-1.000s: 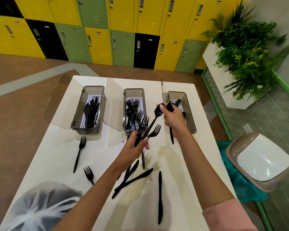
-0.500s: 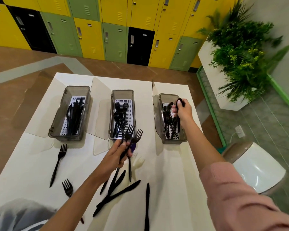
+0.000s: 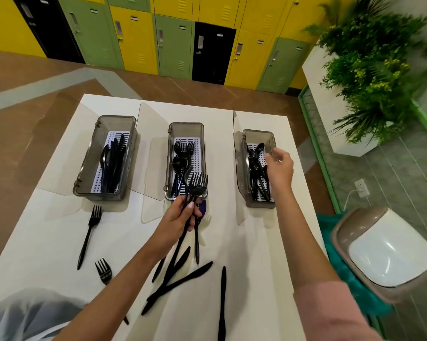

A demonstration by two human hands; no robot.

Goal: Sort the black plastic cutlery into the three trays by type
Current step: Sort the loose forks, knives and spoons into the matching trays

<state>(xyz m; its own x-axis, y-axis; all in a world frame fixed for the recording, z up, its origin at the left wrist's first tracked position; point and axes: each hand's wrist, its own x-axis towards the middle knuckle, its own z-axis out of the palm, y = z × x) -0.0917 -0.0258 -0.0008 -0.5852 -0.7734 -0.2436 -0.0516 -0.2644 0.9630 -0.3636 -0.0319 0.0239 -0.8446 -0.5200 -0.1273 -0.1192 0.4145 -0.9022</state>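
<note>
Three grey trays stand in a row on the white table (image 3: 256, 242). The left tray (image 3: 84, 168) holds knives, the middle tray (image 3: 169, 168) forks, the right tray (image 3: 240, 173) spoons. My left hand (image 3: 180, 217) grips a bunch of black forks (image 3: 197, 187) just in front of the middle tray, tines up. My right hand (image 3: 280, 168) hovers over the right tray, fingers spread and empty. Loose forks (image 3: 89, 232) (image 3: 103, 270) lie at the left. Loose knives (image 3: 180, 283) (image 3: 222, 301) lie near the front.
A white plastic bag (image 3: 23, 313) sits at the front left corner. Clear tray lids (image 3: 153, 148) stand open between the trays. A swing-lid bin (image 3: 384, 252) stands on the floor to the right, a planter (image 3: 369, 70) behind it, lockers (image 3: 173, 43) at the back.
My right hand carried spoons to the right tray, let them go and now hangs empty above it. My left hand kept its forks and stayed in front of the middle tray.
</note>
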